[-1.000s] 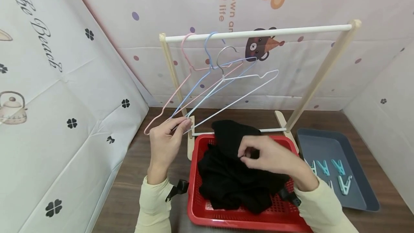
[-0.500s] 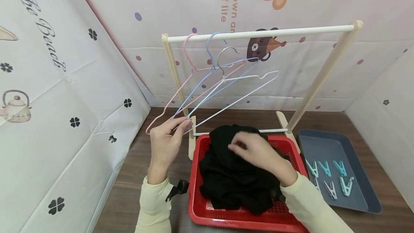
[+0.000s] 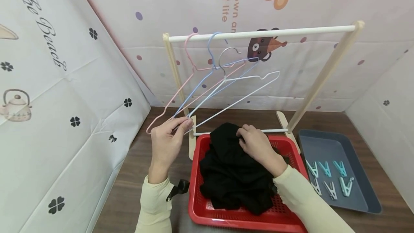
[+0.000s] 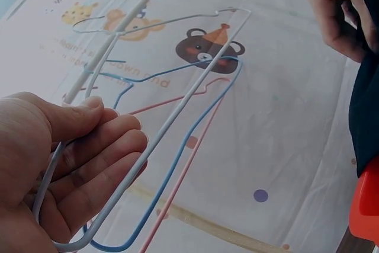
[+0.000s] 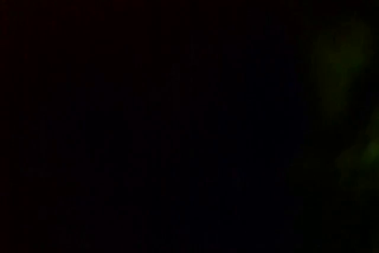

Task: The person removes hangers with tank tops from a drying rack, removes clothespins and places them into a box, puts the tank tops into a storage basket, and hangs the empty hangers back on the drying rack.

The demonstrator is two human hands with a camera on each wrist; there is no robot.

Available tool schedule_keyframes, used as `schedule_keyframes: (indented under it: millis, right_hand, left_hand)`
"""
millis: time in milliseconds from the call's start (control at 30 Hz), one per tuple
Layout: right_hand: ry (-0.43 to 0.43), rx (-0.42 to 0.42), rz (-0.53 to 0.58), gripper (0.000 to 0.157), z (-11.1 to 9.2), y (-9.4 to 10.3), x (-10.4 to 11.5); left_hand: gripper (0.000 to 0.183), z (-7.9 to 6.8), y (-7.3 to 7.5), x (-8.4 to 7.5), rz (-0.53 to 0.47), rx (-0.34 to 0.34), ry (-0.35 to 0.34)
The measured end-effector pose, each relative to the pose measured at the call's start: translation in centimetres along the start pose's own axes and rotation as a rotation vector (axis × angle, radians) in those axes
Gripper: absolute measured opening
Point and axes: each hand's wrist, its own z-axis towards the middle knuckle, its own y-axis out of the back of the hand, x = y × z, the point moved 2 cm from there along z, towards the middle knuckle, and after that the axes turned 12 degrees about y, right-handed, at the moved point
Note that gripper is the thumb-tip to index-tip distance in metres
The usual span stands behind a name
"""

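Observation:
My left hand pinches the lower corner of a white wire hanger between thumb and fingers. That hanger has a metal hook, which sits below the rod; in the left wrist view its long bar slants past the fingers. Behind it a blue hanger and a pink hanger hang on the rod. My right hand is at the black garment bunched in a red basket, its curled fingers gripping a raised fold. The right wrist view is almost wholly dark.
A wooden rack with a white rod stands behind the basket. To the right lies a grey tray with several clothespins. Printed cloth walls close in the back and both sides of the brown tabletop.
My right hand has moved left, away from the viewer, onto the top of the black garment, and its fingers have come down on the cloth. The left hand and hangers have stayed put.

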Motion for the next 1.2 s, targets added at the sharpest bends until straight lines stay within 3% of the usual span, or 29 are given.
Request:
schedule_keyframes:
  millis: [100,267,433,533,633,700,800,900,1033,1100,1200]
  right_hand:
    - [-0.005,-0.023,0.065,0.014,-0.2,0.9,0.5]
    - [0.001,-0.012,0.318,0.018,-0.9,4.8,3.1]
    - [0.169,0.031,0.542,0.026,-1.5,8.4,6.1]
    - [0.272,0.095,0.660,0.029,-1.9,9.5,7.3]
    - [0.312,0.169,0.754,0.027,-2.4,9.9,8.1]
    - [0.304,0.231,0.787,0.023,-2.5,9.7,8.3]
    - [0.256,0.314,0.745,0.018,-2.5,8.2,7.8]
    - [0.201,0.382,0.628,0.018,-2.5,5.0,6.9]
    - [0.219,0.403,0.548,0.022,-3.3,-0.4,5.8]
    - [0.216,0.412,0.577,0.019,-3.2,-0.9,5.8]
    - [0.184,0.341,0.614,0.011,-2.2,0.5,5.5]
  left_hand:
    - [0.008,0.0,0.0,0.0,-0.002,0.000,0.004]
    - [0.007,0.0,0.1,0.0,0.004,-0.001,-0.002]
    - [0.008,0.0,0.3,0.1,0.005,-0.004,-0.011]
    - [0.007,0.0,0.3,0.0,-0.002,0.000,-0.013]
    - [0.007,0.1,0.2,-0.1,-0.001,0.000,-0.012]
    - [0.008,0.1,0.2,-0.1,-0.002,0.000,-0.012]
    - [0.008,0.1,0.2,0.0,-0.005,0.000,-0.007]
    - [0.008,0.1,0.2,0.0,0.003,-0.005,-0.004]
    - [0.009,0.0,0.2,-0.1,0.010,-0.004,-0.003]
    - [0.009,-0.1,0.2,-0.1,0.004,-0.001,-0.002]
    - [0.009,-0.1,0.2,-0.1,-0.004,-0.004,0.002]
